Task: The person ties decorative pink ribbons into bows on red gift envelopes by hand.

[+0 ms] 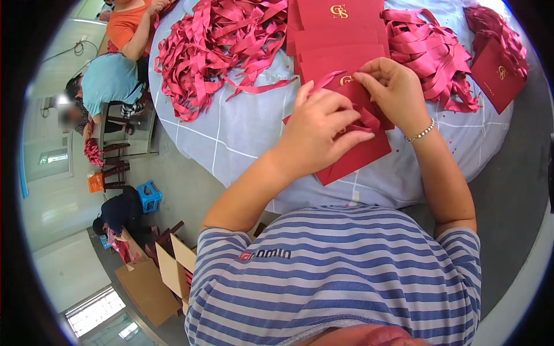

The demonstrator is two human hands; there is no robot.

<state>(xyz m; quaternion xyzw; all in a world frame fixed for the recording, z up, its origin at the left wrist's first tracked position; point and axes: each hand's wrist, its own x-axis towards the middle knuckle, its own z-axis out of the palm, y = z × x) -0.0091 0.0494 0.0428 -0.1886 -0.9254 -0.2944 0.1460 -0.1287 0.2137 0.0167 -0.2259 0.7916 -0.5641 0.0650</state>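
Note:
Red envelopes with gold lettering (337,37) lie overlapping down the middle of the cloth-covered table. Over the nearest ones, my left hand (320,124) has its fingers curled round a red ribbon (366,120), with part of the ribbon rising by the index finger. My right hand (395,89), with a bead bracelet on its wrist, is pinched at the fingertips above the gold print; what it holds, if anything, is too small to make out. The lowest red envelope (358,158) sticks out beneath my left hand.
Ribbon heaps lie at the left (202,52) and right (427,52) of the envelopes. Another envelope (497,75) rests by a ribbon pile at the far right. Several people work at the left, near a blue stool (149,196) and cardboard boxes (147,288).

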